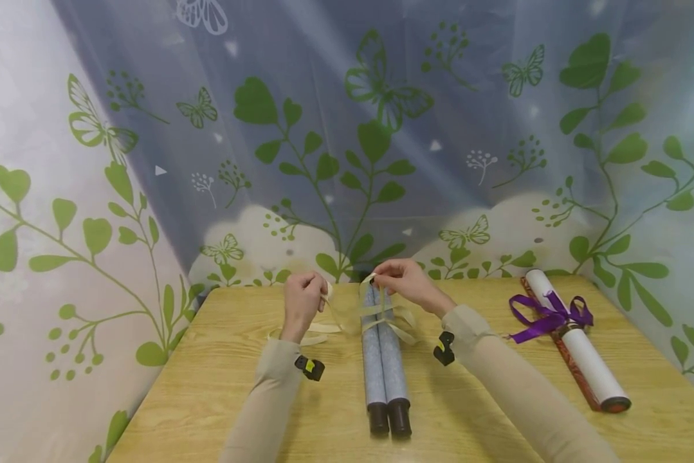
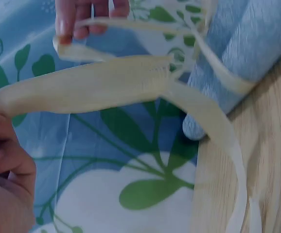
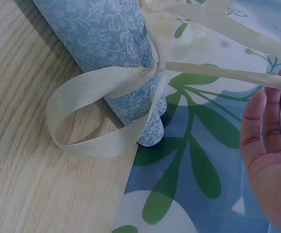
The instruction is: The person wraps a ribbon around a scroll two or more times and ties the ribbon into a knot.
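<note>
A double-rolled scroll (image 1: 384,366), blue with a pale floral pattern and dark end knobs, lies lengthwise on the table. Round its far part runs a cream ribbon (image 2: 92,85), knotted on top, with a loop standing out to the right in the right wrist view. Left of the scroll, my left hand (image 1: 303,299) pinches a wide stretch of this ribbon, raised above the table. My right hand (image 1: 407,280) pinches another stretch between thumb and fingers, above the scroll's far end. Both stretches run from the knot. A loose ribbon tail trails on the table at left.
On the right of the wooden table (image 1: 208,399) lies a white scroll (image 1: 595,366) with a reddish patterned edge, tied with a purple ribbon bow (image 1: 540,321). A leaf-and-butterfly curtain (image 1: 306,167) hangs right behind the table's far edge.
</note>
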`<state>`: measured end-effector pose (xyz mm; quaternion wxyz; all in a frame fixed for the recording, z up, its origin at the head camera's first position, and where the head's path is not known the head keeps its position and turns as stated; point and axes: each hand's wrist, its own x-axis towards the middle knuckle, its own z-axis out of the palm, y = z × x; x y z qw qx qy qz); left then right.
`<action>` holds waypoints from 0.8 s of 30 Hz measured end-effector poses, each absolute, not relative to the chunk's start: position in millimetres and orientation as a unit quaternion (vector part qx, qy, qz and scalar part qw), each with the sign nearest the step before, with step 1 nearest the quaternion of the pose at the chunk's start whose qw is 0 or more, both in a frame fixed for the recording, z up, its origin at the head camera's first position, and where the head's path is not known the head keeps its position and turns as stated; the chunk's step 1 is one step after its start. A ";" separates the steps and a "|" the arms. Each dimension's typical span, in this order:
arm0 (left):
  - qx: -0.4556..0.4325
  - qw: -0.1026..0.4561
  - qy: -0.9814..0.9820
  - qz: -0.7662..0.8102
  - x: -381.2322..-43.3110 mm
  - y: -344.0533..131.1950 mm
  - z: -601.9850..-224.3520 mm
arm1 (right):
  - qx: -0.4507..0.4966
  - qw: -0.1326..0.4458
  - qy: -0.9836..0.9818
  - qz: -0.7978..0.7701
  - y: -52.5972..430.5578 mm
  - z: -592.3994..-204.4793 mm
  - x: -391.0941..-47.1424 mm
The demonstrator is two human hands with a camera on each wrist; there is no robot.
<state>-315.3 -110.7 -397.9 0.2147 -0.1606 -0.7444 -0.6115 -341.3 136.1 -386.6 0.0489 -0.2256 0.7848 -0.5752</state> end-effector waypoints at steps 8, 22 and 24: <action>-0.239 0.074 -0.731 -0.635 -304.9 -87.5 -396.2 | -0.219 0.046 0.793 -0.566 134.5 -384.9 -341.8; -0.295 -0.053 -0.760 -0.577 -295.2 -48.5 -412.0 | -0.230 0.026 0.817 -0.528 138.9 -383.3 -347.0; -0.296 -0.052 -0.758 -0.579 -294.7 -44.8 -412.7 | -0.232 0.026 0.819 -0.524 139.8 -382.0 -347.2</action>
